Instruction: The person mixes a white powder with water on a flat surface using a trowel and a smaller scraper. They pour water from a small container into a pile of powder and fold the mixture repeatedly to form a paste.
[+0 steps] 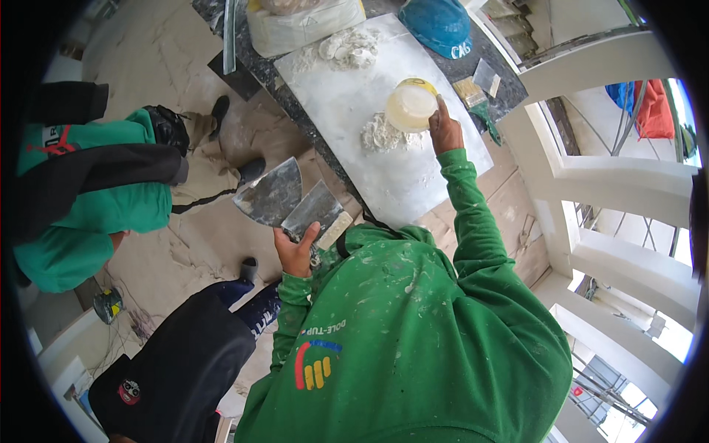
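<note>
My left hand [295, 255] grips two wide putty knives, one with a flared grey blade [272, 193] and the other with a straighter blade [313, 210] carrying pale residue along its edge. They are held near my waist, just off the table edge. In my right hand [447, 134] is a translucent plastic tub [410, 107] with a yellow band, tilted over the white board [325, 107]. Directly below the tub lies a lumpy heap of white powder [378, 136]; a second powder heap [348, 49] sits farther back on the board.
A dark stone-patterned table [506, 87] carries the board. Around it are a powder bag [306, 28], a blue hard hat [437, 28], a paintbrush [470, 92] and a small scraper [485, 77]. Two people, one in green [111, 192], one in black [173, 362], are at the left.
</note>
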Available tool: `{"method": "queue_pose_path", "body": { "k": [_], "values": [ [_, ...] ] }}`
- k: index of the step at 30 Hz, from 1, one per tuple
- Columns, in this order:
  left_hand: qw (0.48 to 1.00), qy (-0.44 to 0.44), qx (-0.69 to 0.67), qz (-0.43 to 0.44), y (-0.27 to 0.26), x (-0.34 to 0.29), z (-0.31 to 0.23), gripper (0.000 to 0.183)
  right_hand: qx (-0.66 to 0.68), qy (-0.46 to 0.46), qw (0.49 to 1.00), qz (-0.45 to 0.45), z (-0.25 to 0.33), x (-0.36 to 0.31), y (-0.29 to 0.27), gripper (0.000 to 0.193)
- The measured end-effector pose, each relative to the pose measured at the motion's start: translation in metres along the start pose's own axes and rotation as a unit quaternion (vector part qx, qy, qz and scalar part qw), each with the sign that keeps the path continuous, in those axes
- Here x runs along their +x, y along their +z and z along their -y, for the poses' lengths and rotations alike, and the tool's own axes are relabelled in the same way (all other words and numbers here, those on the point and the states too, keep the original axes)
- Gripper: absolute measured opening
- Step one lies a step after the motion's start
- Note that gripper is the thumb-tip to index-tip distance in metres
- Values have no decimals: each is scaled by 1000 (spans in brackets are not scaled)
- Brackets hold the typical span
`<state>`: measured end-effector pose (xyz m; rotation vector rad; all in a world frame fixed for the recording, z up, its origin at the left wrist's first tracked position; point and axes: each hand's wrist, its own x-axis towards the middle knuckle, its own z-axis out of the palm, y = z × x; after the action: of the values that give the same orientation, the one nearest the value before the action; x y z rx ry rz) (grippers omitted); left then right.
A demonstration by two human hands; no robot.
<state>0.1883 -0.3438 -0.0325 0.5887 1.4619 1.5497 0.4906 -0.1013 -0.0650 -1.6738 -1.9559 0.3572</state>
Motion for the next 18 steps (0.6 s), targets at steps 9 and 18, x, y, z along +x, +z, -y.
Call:
{"method": "queue_pose_path", "body": {
  "k": [9, 18],
  "values": [
    [1000, 8, 7, 12, 0, 4, 0, 55, -21, -4, 1000, 11, 3, 2, -5, 56],
    [999, -5, 15, 36, -2, 6, 5, 63, -6, -46, 998, -42, 4, 4, -3, 46]
  ]
}}
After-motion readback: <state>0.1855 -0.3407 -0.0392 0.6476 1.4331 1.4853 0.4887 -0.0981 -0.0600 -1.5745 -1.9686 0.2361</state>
